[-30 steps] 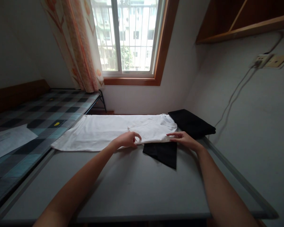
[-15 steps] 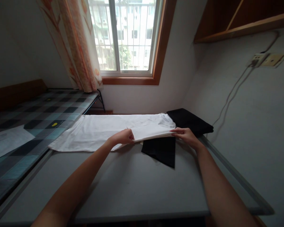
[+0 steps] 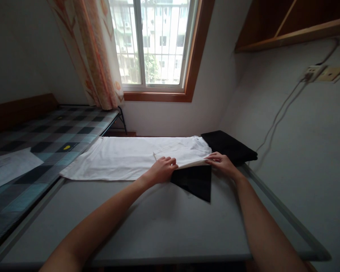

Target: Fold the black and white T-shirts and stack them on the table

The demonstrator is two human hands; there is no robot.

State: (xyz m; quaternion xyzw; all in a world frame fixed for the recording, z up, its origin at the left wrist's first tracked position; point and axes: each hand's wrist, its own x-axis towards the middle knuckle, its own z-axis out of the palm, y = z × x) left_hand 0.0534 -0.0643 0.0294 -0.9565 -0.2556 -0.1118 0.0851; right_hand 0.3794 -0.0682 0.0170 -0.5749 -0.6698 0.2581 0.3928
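Observation:
A white T-shirt (image 3: 121, 156) lies lengthwise across the grey table, its near side folded over and its collar end to the right. My left hand (image 3: 164, 169) is closed at the shirt's near edge, around the middle, with the fingertips partly hidden. At the collar end, my right hand (image 3: 222, 164) pinches the same edge between thumb and fingers. From beneath the shirt, between my hands, a flat black piece (image 3: 197, 183) sticks out toward me; the rest of it is covered. Behind my right hand is a folded black cloth (image 3: 229, 145), touching the shirt's collar end.
The grey table (image 3: 158, 226) has a raised rim along its right side. On the left stands a bed with a checked mattress (image 3: 45, 132), a paper sheet (image 3: 11, 168) lying on it. A wooden shelf (image 3: 297, 36) and a socket with a hanging cord (image 3: 314, 71) are at the right wall.
My left hand has slid right along the shirt's near edge, closer to my right hand. The right hand keeps its pinch near the collar. The view has shifted slightly.

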